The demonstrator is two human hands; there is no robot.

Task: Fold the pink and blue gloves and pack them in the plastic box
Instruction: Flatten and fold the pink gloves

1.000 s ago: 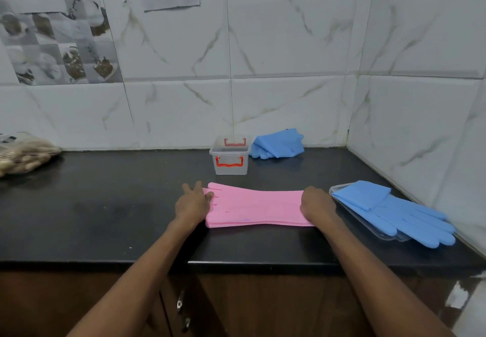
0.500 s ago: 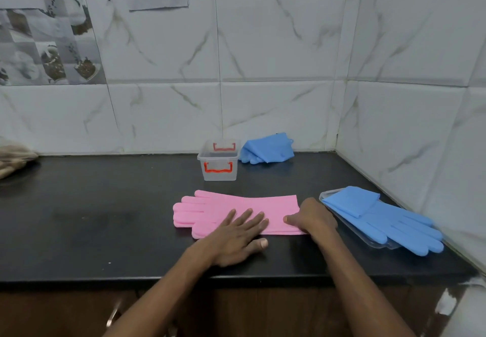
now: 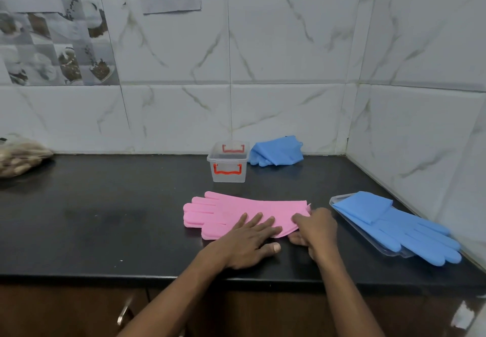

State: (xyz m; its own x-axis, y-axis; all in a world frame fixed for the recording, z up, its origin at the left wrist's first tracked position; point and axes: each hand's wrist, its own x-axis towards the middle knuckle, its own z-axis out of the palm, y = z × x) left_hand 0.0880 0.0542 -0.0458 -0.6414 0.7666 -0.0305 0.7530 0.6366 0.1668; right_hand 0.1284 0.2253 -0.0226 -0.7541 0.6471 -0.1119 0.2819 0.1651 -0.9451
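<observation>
The pink gloves (image 3: pixel 231 210) lie flat on the black counter (image 3: pixel 105 218), fingers to the left, cuff to the right. My left hand (image 3: pixel 249 242) presses flat on their middle with straight fingers. My right hand (image 3: pixel 315 228) pinches the cuff end, fingers curled round its edge. The clear plastic box (image 3: pixel 228 163) with red latches stands open behind them. A blue glove pair (image 3: pixel 402 226) lies on a clear lid (image 3: pixel 339 201) at the right. Another blue glove bundle (image 3: pixel 276 151) sits folded against the back wall.
A clear bag of brownish items (image 3: pixel 18 155) rests at the far left by the wall. Tiled walls close the back and right sides. The counter's front edge (image 3: pixel 131 276) runs just under my wrists, above wooden cabinet doors.
My left hand moved from the gloves' finger end to their middle and now presses there. My right hand stayed at the cuff and has taken hold of its edge.
</observation>
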